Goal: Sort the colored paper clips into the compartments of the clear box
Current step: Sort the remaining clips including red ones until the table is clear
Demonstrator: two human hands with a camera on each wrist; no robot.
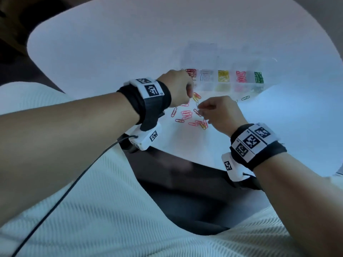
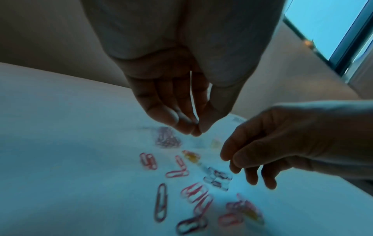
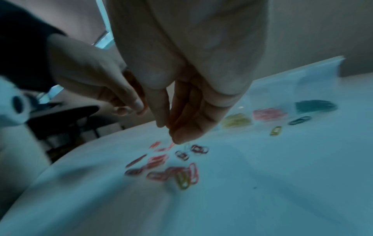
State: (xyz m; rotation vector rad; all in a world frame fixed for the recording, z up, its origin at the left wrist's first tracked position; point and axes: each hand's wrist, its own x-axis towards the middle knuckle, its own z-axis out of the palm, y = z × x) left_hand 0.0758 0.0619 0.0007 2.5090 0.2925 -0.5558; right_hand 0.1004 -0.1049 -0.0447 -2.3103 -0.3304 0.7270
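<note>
On the white desk [image 1: 111,58] we list a clear box [image 1: 222,78] whose compartments hold red, pale, yellow, pink and green clips, and just before it a loose scatter of paper clips [image 1: 187,115], mostly pink and red with some yellow. Our left hand [image 1: 176,88] hovers over the scatter, fingertips pressed together; whether that grip pinches anything we cannot tell. Our right hand [image 1: 220,112] hangs beside it, fingers bunched, apparently pinching a thin pale clip [image 1: 197,103].
</note>
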